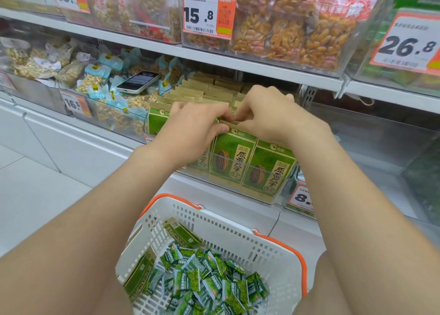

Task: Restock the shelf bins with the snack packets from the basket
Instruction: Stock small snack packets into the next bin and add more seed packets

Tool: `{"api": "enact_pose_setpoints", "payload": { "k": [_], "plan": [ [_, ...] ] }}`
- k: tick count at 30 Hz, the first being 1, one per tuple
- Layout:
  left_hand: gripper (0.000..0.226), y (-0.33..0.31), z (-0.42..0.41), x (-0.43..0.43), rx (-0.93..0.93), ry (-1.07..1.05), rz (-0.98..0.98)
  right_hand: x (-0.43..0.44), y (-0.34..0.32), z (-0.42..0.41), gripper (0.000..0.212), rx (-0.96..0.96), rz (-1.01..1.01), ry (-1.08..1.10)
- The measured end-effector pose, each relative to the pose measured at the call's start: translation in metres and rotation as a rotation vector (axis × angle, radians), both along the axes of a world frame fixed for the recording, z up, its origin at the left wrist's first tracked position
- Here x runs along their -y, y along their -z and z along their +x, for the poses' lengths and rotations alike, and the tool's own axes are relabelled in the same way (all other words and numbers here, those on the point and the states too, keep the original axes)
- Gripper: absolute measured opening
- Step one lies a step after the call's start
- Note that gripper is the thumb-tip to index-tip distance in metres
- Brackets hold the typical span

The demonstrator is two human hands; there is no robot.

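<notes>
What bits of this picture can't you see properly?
Head view:
- Top of the green packet: covered by the left hand and right hand pinching it.
- Price tag: the right arm hides what follows the 8.
- Phone screen: too blurred to read.
- Basket: near side cut off by the bottom edge.

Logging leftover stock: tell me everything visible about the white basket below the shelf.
The basket is white slotted plastic with orange handles folded down along its rim. It sits low in view, below the shelf. Inside lie many small green snack packets and two larger green boxes. What supports it is hidden.
</notes>
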State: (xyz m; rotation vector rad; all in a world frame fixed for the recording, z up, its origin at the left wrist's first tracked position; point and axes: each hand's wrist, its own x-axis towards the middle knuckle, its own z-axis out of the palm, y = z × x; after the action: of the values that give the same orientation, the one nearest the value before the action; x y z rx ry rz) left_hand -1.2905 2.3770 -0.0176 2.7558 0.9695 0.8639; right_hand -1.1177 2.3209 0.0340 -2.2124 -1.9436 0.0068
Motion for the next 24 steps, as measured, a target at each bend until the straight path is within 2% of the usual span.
{"api": "enact_pose_setpoints", "payload": {
  "k": [4,6,8,10,12,14,17,19,20,24],
  "plan": [
    [0.024,0.007,0.003,0.013,0.042,-0.071,0.064,0.033,0.011,-0.014,0.026,-0.128,0.444,-0.052],
    [0.026,0.013,0.001,0.023,0.138,-0.106,0.153,0.049,0.018,-0.031,0.027,-0.146,0.57,-0.078],
    [0.016,0.018,-0.006,0.032,0.289,-0.178,0.285,0.062,0.026,-0.048,0.024,-0.099,0.509,-0.105],
    [0.01,0.027,-0.015,0.039,0.315,-0.223,0.241,0.071,0.036,-0.061,0.02,-0.002,0.31,-0.141],
    [0.015,0.044,-0.023,0.044,0.138,-0.23,-0.001,0.076,0.053,-0.067,0.013,0.024,0.035,-0.216],
    [0.014,0.073,-0.029,0.051,-0.183,-0.218,-0.217,0.081,0.077,-0.072,0.017,0.061,-0.277,-0.314],
    [0.01,0.122,-0.04,0.055,-0.677,-0.173,-0.324,0.086,0.115,-0.083,0.031,0.093,-0.565,-0.412],
    [0.024,0.155,-0.053,0.051,-0.906,-0.178,-0.405,0.088,0.13,-0.093,0.031,0.137,-0.61,-0.462],
    [0.029,0.171,-0.062,0.048,-0.963,-0.204,-0.459,0.088,0.135,-0.098,0.025,0.161,-0.601,-0.483],
    [0.027,0.235,-0.1,0.05,-0.944,-0.402,-0.641,0.078,0.151,-0.111,0.032,0.203,-0.543,-0.585]
  ]
}}
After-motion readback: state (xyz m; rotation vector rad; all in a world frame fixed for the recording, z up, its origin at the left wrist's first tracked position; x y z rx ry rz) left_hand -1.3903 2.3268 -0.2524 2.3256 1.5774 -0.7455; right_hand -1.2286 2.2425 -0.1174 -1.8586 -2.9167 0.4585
